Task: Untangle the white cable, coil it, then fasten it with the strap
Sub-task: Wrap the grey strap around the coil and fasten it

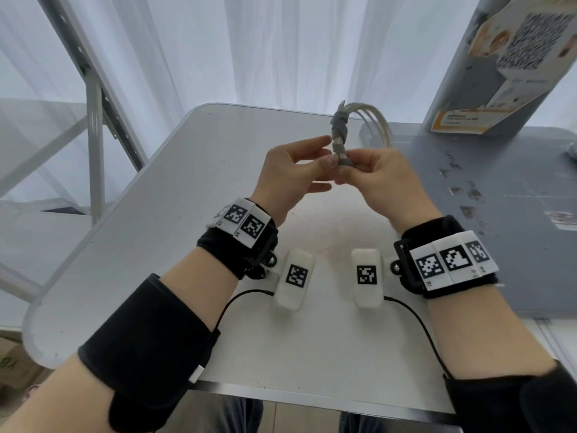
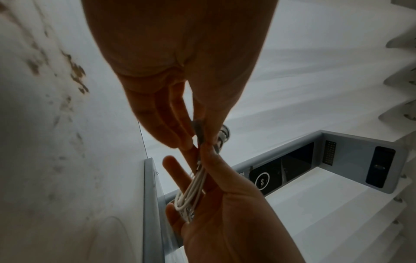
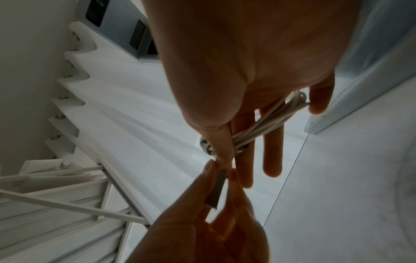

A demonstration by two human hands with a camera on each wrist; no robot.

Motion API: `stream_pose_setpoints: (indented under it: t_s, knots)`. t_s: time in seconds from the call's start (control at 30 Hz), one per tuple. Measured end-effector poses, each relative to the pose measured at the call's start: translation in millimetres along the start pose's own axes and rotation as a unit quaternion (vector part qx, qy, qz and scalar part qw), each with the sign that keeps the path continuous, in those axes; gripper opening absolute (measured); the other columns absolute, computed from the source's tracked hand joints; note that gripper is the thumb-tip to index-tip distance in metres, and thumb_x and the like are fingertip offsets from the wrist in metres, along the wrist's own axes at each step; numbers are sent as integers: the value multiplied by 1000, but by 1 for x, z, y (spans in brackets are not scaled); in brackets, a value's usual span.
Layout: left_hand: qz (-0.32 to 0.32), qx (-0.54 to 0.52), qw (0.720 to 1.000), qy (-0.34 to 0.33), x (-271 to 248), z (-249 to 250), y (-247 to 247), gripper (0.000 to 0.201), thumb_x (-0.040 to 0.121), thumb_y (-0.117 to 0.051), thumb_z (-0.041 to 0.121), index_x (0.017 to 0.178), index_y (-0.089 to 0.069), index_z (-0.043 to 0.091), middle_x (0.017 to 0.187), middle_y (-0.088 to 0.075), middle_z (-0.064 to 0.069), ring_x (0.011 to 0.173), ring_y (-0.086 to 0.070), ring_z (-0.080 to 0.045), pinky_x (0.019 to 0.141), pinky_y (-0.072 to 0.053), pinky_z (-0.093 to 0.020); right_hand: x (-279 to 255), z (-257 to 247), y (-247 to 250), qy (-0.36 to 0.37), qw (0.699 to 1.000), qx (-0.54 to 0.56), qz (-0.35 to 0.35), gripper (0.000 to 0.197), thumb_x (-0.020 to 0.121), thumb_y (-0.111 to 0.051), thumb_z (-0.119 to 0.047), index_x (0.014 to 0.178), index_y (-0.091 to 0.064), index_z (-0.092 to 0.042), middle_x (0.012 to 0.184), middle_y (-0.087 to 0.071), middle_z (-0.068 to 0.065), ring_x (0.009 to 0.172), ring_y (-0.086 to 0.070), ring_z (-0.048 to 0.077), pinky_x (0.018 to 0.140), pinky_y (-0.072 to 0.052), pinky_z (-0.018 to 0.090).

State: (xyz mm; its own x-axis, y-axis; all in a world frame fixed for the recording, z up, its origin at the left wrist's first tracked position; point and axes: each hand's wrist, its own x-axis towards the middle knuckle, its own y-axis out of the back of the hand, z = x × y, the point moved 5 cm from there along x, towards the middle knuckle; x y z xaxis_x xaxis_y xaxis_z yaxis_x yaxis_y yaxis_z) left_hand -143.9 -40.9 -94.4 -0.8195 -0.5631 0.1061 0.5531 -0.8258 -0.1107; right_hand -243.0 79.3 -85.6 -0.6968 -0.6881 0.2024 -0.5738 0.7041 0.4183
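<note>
The white cable [image 1: 376, 120] is coiled into a bundle of several loops, held in the air above the white table [image 1: 156, 214]. A grey strap [image 1: 338, 135] is wound in turns around one end of the bundle. My left hand [image 1: 326, 150] pinches the strap's loose end [image 3: 216, 188] between thumb and forefinger. My right hand [image 1: 348, 165] grips the cable [image 3: 265, 124] just beside the strap, thumb pressed on it, other fingers stretched behind the loops. In the left wrist view the loops [image 2: 191, 192] lie across the right palm. A cable plug [image 2: 223, 137] pokes out behind the strap.
A grey table [image 1: 499, 189] with worn patches adjoins on the right, with a grey pillar bearing a poster [image 1: 512, 57] behind it. A white metal frame [image 1: 93, 126] stands at the left before pale curtains. A cardboard box [image 1: 9, 364] sits on the floor, lower left.
</note>
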Motion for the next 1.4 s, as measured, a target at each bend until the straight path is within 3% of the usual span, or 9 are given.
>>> stream_pose_setpoints:
  t_s: [0.1,0.23,0.5,0.6,0.73,0.83,0.93,1.13,1.4]
  knots:
    - [-11,61,998,26,-1,-4,1,29,92,-72,18,120,-72,11,95,-76,-3,71,-70,-8,66,-56,-23,1,2,2,-11,1000,14,19,13,94,-73,-26,106,-77,-22,88,-79,-8,81,-76,11,76,-54,19]
    - [47,83,995,32,0,-3,8,15,92,-71,27,97,-77,14,81,-73,3,59,-62,-4,62,-54,-22,1,1,4,-8,999,39,36,13,98,-67,-17,108,-76,-17,87,-80,-4,80,-75,23,83,-61,37]
    - [43,73,996,-11,2,2,2,31,96,-65,25,67,-63,14,71,-59,-6,59,-48,-9,55,-44,-24,-2,2,5,-26,998,34,46,18,97,-68,-18,113,-77,-19,85,-79,-7,56,-55,4,60,-50,18]
    - [31,49,998,-12,3,1,2,30,95,-66,24,66,-64,18,81,-65,1,74,-56,-7,64,-47,-27,-4,1,5,-30,999,27,34,18,97,-69,-20,112,-77,-22,85,-79,-7,54,-52,3,58,-49,19]
    - [24,19,1000,-1,6,-1,3,30,92,-69,24,62,-70,24,128,-60,11,120,-56,-5,85,-46,-32,-6,-2,0,-34,999,1,-4,20,96,-70,-21,115,-77,-24,85,-79,-8,53,-51,-1,59,-46,20]
    - [16,10,1000,-10,5,1,4,31,91,-69,22,61,-71,23,126,-60,18,133,-46,-2,85,-43,-32,-9,-6,-5,-41,998,-10,-36,22,96,-70,-20,117,-76,-23,85,-79,-7,53,-54,-8,61,-45,21]
    - [11,21,1000,-13,6,-1,4,29,91,-70,22,62,-71,20,135,-59,11,117,-55,7,88,-46,-34,-11,-7,-8,-44,997,-13,-68,24,96,-70,-20,119,-75,-20,85,-79,-7,55,-56,-10,67,-41,20]
    - [11,-33,999,15,3,-2,2,26,92,-70,18,67,-74,12,108,-73,-18,97,-69,-17,88,-55,-34,-12,-13,-7,-19,995,-54,-80,20,97,-68,-20,115,-77,-23,84,-78,-8,58,-57,-10,64,-38,11]
    - [2,-59,996,70,2,-9,-1,22,92,-71,17,78,-72,1,78,-71,-12,79,-68,-20,92,-57,-36,-12,-13,-10,-5,987,-119,-104,18,98,-67,-26,88,-75,-39,83,-77,-13,71,-62,-9,67,-40,15]
